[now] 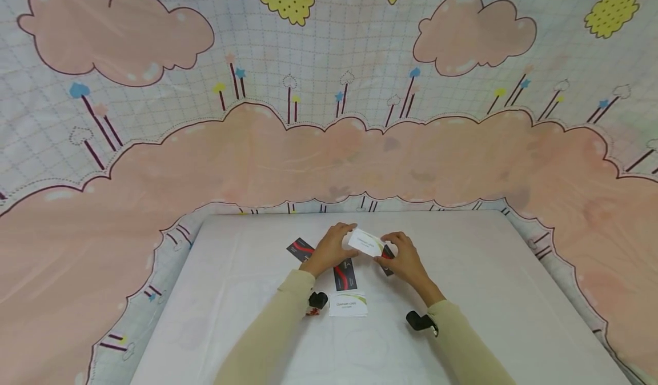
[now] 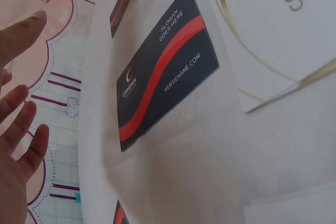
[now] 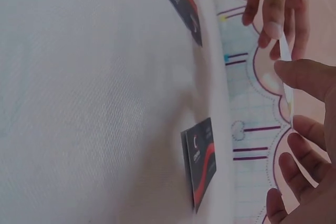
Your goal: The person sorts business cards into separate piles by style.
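Both hands hold a white business card [image 1: 366, 242] above the table, one at each end. My left hand [image 1: 329, 250] pinches its left end with thumb and fingers. At the other end my right hand [image 1: 406, 260] grips it between thumb and index finger, the other fingers spread in the right wrist view. Below lie black business cards with a red stripe: a middle one [image 2: 167, 72], one at the left [image 1: 300, 248] partly behind the left hand, and a small stack [image 3: 201, 161] under the right hand. White business cards [image 1: 348, 305] lie nearer me.
A white cloth covers the table [image 1: 231, 293]. Behind it hangs a patterned curtain [image 1: 360, 156] with clouds. Black wrist cameras [image 1: 420, 321] are worn on both wrists. A small red item [image 1: 312, 312] shows partly beside the left wrist.
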A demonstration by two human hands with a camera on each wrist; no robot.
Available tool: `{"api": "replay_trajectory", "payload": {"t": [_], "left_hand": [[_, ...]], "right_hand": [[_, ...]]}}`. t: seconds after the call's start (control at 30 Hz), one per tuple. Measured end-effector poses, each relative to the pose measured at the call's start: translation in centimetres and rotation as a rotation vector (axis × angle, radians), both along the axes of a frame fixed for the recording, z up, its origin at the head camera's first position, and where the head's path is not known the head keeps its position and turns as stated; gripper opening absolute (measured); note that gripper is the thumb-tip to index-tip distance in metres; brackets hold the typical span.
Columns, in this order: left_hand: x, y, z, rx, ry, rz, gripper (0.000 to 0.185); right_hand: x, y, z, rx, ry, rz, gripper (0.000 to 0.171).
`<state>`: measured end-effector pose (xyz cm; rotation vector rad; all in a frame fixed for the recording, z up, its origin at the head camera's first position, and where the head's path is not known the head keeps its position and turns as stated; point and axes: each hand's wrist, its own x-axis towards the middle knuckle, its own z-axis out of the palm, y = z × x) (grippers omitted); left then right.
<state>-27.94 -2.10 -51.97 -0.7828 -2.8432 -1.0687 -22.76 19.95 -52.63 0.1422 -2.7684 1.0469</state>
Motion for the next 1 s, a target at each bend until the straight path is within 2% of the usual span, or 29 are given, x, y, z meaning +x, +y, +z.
{"api": "replay_trajectory", "payload": {"t": [0.27,0.43,0.73,1.0], "left_hand": [[1.1,-0.7,0.8,0.012,0.048,-0.023,0.071],[2.0,-1.1,1.1,0.025,0.048,-0.012,0.071],[3.9,-1.8,1.8,0.074,0.071,0.006,0.07],[5.4,-2.6,2.4,0.114,0.086,-0.024,0.068]], "right_hand": [[1.0,-0.1,0.7,-0.012,0.036,0.043,0.054],[1.8,-0.4,1.3,-0.018,0.012,0.065,0.059],[3.1,-0.6,2.6,-0.03,0.048,0.121,0.062],[4.0,-0.6,3.2,-0.033,0.055,0.146,0.061]]}}
